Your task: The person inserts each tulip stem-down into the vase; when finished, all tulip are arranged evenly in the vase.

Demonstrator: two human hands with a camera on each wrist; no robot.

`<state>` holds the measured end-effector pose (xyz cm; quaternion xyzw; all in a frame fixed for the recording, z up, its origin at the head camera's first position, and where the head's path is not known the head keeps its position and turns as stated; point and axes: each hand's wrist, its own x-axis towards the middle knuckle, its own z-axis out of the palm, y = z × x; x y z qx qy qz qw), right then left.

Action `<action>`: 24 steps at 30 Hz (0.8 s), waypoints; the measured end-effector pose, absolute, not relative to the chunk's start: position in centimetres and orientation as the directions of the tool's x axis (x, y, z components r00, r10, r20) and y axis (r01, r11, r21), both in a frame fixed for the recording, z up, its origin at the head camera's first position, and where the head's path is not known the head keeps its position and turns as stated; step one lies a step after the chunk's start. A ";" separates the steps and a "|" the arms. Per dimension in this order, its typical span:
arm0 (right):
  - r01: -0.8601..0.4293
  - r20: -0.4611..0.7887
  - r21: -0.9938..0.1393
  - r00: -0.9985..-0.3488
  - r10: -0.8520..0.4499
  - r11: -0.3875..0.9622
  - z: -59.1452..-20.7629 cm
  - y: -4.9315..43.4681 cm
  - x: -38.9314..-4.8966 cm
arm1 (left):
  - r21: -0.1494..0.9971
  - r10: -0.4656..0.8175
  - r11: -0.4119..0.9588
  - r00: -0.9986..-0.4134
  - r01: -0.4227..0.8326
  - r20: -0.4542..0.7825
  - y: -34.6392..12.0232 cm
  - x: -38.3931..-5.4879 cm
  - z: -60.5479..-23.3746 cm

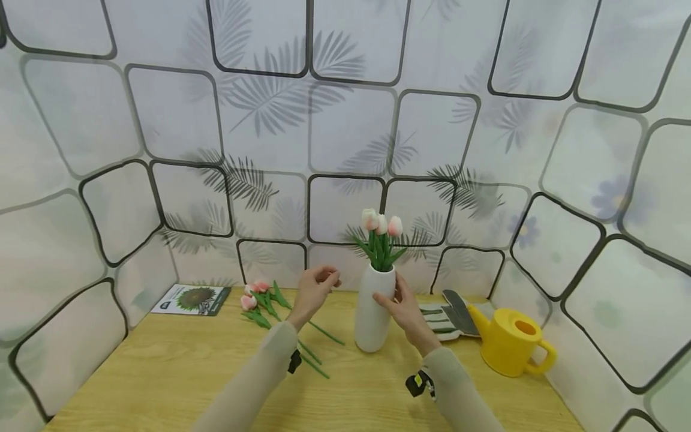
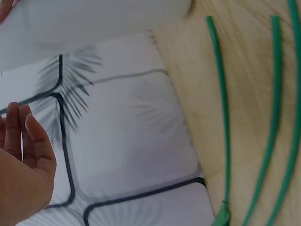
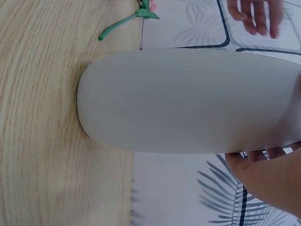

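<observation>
A tall white vase [image 1: 372, 312] stands on the table with pink-and-white artificial tulips [image 1: 381, 240] upright in its mouth. My right hand [image 1: 402, 306] grips the vase's right side, thumb across the front and fingers round the back; in the right wrist view that hand [image 3: 268, 176] lies along the vase wall [image 3: 178, 101]. To the left of the vase my left hand [image 1: 315, 291] is raised, its fingers loosely bent and holding nothing. Below it, more tulips [image 1: 264, 306] lie on the table, their green stems [image 2: 223, 103] spread apart in the left wrist view.
A seed packet [image 1: 191, 299] with a sunflower picture lies at the back left of the wooden table [image 1: 162, 372]. Right of the vase are striped gloves [image 1: 439, 321], a dark grey tool blade [image 1: 461, 313] and a yellow watering can [image 1: 510, 342]. Patterned fabric walls [image 1: 270, 132] enclose the table.
</observation>
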<state>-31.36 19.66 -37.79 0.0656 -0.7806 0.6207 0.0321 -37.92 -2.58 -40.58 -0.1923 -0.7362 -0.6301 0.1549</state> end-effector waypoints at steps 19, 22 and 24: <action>-0.174 0.168 -0.962 -0.985 -0.048 0.212 -40.9 20.7 -34.1 | 0.940 0.131 0.187 -0.956 0.284 0.263 -12.0 -38.5 -44.7; -0.178 0.172 -0.962 -0.984 -0.047 0.209 -41.0 20.6 -34.2 | 0.939 0.129 0.238 -0.966 0.250 0.225 -13.4 -38.3 -45.7; -0.176 0.170 -0.962 -0.984 -0.048 0.208 -41.1 20.5 -34.3 | 0.942 0.116 0.264 -0.976 0.207 0.182 -14.3 -38.2 -46.2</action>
